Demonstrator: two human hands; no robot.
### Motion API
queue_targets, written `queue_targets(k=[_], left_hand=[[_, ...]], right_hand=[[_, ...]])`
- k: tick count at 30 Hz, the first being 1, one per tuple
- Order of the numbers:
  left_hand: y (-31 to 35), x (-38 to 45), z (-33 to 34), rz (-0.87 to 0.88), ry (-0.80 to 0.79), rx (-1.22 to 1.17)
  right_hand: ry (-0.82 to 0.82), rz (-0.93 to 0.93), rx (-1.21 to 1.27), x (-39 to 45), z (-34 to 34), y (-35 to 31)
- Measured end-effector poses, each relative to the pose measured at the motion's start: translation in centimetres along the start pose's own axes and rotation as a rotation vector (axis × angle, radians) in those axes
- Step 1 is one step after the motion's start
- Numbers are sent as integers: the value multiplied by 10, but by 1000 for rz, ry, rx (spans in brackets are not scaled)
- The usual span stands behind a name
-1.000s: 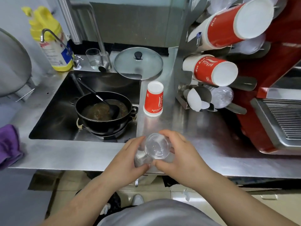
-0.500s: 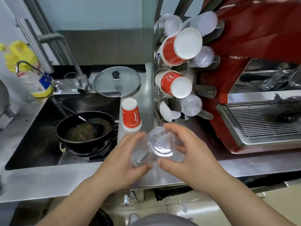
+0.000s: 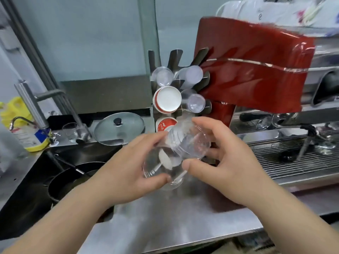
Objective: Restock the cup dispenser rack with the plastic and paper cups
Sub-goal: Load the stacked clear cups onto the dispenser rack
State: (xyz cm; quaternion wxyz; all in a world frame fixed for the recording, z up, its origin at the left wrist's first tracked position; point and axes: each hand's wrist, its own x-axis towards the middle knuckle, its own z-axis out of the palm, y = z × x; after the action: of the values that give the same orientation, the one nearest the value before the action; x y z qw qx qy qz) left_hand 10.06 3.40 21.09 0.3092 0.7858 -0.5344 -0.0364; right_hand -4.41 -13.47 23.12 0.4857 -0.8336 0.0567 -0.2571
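A stack of clear plastic cups [image 3: 185,143] lies tilted between both hands, base end toward the rack. My left hand [image 3: 132,167] grips its lower open end and my right hand [image 3: 218,158] wraps the upper end. Just behind stands the metal cup dispenser rack [image 3: 175,57]. Its slots show a red paper cup stack [image 3: 167,99] with a white base, a second red paper cup [image 3: 165,123] below it, and clear plastic cups [image 3: 195,103] to the right and along the top row [image 3: 163,77]. The rack's lowest slots are hidden behind the held cups.
A red espresso machine [image 3: 253,70] with a drip grate [image 3: 286,158] stands close on the right. To the left, a sink holds a black pan [image 3: 69,178]. A pot lid [image 3: 119,128], a small glass [image 3: 70,132], a tap [image 3: 34,105] and a yellow bottle [image 3: 20,125] sit behind it.
Both hands have lifted the clear cup stack up off counter level and forward, close to the rack's lower slots. The view has tilted up and the rack now sits centred.
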Motion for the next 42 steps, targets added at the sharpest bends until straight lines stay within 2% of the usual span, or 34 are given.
queue_targets(k=[10, 15, 21, 28, 36, 42], left_hand=[[41, 54, -43, 125, 21, -147], [57, 85, -72, 181, -39, -64], [72, 127, -88, 170, -170, -91], [85, 160, -88, 258, -251, 102], [63, 195, -77, 381, -225, 465], [43, 217, -62, 435, -303, 595]], right_hand=[[130, -153, 22, 27, -54, -32], [210, -209, -15, 43, -75, -47], [267, -186, -102, 56, -87, -53], [318, -173, -157, 62, -84, -40], [367, -131, -348, 71, -67, -6], [410, -145, -379, 80, -50, 26]])
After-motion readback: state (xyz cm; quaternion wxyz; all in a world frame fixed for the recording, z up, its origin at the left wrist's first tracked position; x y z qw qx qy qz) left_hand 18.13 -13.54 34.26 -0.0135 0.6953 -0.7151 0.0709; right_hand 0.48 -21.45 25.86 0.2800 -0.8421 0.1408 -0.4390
